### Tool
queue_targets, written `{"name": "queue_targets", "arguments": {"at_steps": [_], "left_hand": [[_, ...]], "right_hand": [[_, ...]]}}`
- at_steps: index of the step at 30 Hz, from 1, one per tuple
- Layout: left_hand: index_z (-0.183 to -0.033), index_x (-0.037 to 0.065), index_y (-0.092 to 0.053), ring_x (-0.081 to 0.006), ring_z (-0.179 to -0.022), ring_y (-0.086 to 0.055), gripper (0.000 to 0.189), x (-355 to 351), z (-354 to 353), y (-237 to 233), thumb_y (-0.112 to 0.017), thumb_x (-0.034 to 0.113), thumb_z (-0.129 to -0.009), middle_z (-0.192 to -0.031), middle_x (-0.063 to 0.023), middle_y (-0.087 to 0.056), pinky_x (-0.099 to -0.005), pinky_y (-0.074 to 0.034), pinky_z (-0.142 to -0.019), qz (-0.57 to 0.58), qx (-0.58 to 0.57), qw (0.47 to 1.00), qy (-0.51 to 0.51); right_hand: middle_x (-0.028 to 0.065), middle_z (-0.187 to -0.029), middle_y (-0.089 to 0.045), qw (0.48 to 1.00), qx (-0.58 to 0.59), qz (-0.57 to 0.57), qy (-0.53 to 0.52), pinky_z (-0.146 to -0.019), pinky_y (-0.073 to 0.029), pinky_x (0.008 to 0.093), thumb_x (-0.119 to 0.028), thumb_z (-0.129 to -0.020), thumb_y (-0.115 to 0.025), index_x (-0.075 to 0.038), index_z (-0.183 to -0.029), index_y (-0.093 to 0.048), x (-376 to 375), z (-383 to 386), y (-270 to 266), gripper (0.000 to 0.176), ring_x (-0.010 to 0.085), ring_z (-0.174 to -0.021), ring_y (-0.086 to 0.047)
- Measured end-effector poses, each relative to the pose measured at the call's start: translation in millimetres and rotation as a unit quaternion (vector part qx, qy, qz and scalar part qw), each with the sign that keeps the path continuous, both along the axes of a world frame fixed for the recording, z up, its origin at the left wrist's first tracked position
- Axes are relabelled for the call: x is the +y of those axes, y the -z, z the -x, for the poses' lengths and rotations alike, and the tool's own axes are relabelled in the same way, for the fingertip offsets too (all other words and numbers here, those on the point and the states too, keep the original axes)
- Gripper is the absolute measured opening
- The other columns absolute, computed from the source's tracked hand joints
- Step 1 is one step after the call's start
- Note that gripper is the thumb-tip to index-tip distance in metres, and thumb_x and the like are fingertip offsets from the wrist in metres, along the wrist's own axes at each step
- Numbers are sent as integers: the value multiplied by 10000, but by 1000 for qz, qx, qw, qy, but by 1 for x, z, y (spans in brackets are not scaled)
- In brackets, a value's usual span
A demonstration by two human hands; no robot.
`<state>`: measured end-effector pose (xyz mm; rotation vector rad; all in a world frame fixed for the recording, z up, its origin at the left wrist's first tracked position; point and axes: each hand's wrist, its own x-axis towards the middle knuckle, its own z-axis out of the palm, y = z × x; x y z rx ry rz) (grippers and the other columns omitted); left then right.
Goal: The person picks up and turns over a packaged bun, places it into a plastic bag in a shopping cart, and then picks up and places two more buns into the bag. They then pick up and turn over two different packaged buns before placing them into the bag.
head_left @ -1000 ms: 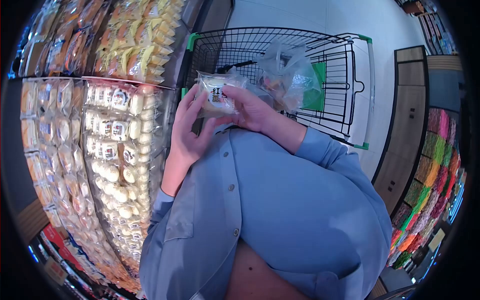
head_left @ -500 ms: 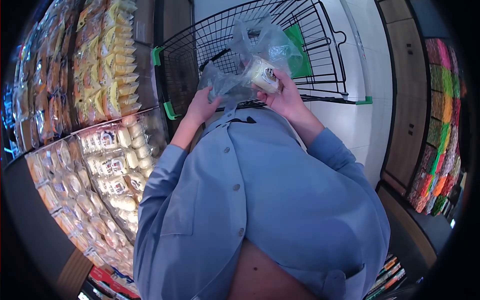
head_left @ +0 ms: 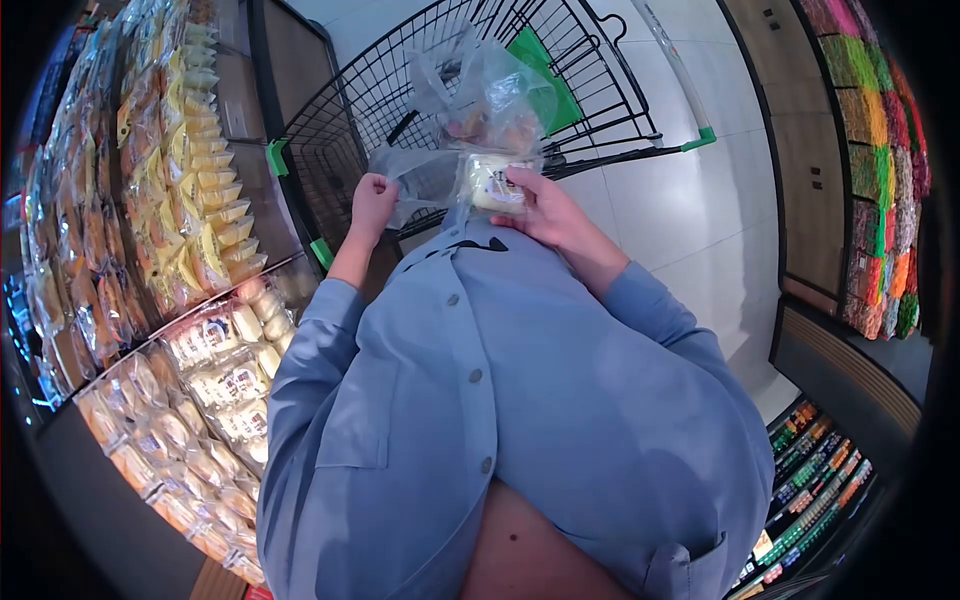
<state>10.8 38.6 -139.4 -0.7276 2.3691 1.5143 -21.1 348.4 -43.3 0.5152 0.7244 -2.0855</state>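
My left hand point(head_left: 373, 207) is closed, its fingers pinching the edge of a clear plastic bag point(head_left: 420, 178) that stretches across toward my other hand. My right hand point(head_left: 548, 212) grips a packaged bread point(head_left: 490, 184), pale and wrapped in clear film with dark printing, thumb on top. The bag's far side lies close by the bread in front of my waist. Just beyond, inside the wire shopping cart point(head_left: 360, 97), a second clear bag point(head_left: 510, 85) holds brownish items.
Shelves of wrapped yellow pastries point(head_left: 190, 190) and packaged white buns point(head_left: 230, 385) rise close on my left. A green panel point(head_left: 545, 75) sits in the cart. Tiled floor point(head_left: 690, 210) lies to the right, before a wooden cabinet point(head_left: 800, 170) with colourful packets point(head_left: 870, 150).
My view has turned, shifting shelves and cart leftward. The left hand has moved a little left, drawing the bag edge outward. The right hand still holds the bread, now slightly lower and further left.
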Motion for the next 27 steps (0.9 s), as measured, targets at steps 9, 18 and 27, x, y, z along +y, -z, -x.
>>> {"name": "queue_targets", "arguments": {"at_steps": [9,18,27], "left_hand": [[-993,62,-625,-63,-724,-566,144,33,32,-60,-640,196,-943,-817,27,-610,-225,-473,-654,-178,14,981,-69],[-1003,-7,-661,-54,-617,-471,155,39,30,-92,-617,129,-940,-713,5,-564,-225,-404,-572,-9,82,990,114],[-983,5,-647,-99,-730,-556,131,42,31,-81,-620,122,-930,-815,-46,-592,-255,-470,-657,-14,87,988,126]], "right_hand": [[-28,-1046,-698,983,32,15,-179,-666,-521,250,-340,-912,-628,-149,-1226,-585,-28,37,30,370,97,-922,-657],[-69,-1100,-657,969,64,-52,-231,-706,-479,280,-375,-885,-649,-227,-1236,-561,-48,74,64,391,96,-980,-620],[-3,-1134,-619,992,21,-65,-104,-682,-538,325,-273,-903,-639,-157,-1232,-536,-77,91,89,364,152,-943,-637]]}}
